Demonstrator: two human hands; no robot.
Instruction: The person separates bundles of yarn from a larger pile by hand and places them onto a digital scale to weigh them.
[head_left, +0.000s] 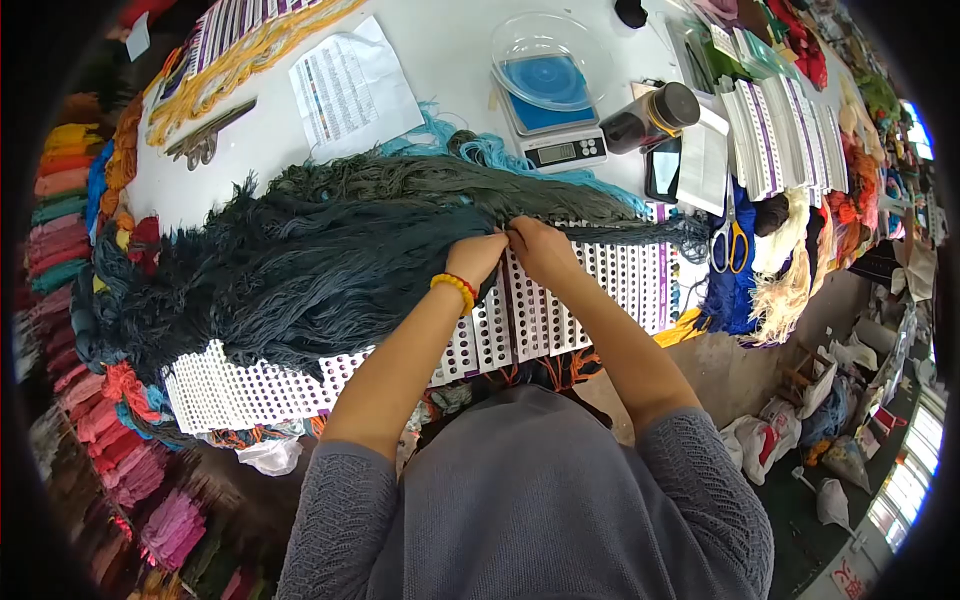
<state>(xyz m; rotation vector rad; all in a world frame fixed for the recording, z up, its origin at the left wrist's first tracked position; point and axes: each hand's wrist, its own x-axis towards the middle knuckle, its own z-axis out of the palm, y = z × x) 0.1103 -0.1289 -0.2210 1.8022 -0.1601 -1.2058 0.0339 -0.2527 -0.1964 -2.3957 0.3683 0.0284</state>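
Nearest: perforated white cards (620,280), a row running 9 to 3 o'clock, bare of thread at 4 o'clock from the hands.

Left hand (474,258), yellow and red bracelets at wrist: fingers curled in, apparently pinching the dark teal thread bundle (310,265) at its narrow right end.

Right hand (541,252), just beside the left: likewise apparently pinching the thread; exact fingertip contact hidden.

Bundle: main mass at 9 o'clock from the grip, long axis roughly 9 to 3 o'clock, wide and loose; left hand nearer. Narrow tail (625,234), same dark thread: 3 o'clock, over the cards; right hand nearer.

Scissors (738,248), orange handle: 3 o'clock, beyond the tail's frayed end.

Olive-grey hank (420,180): along the bundle's far edge.

Digital scale (568,152), clear dish (560,35) on top: 1 o'clock, on the white surface (440,40).
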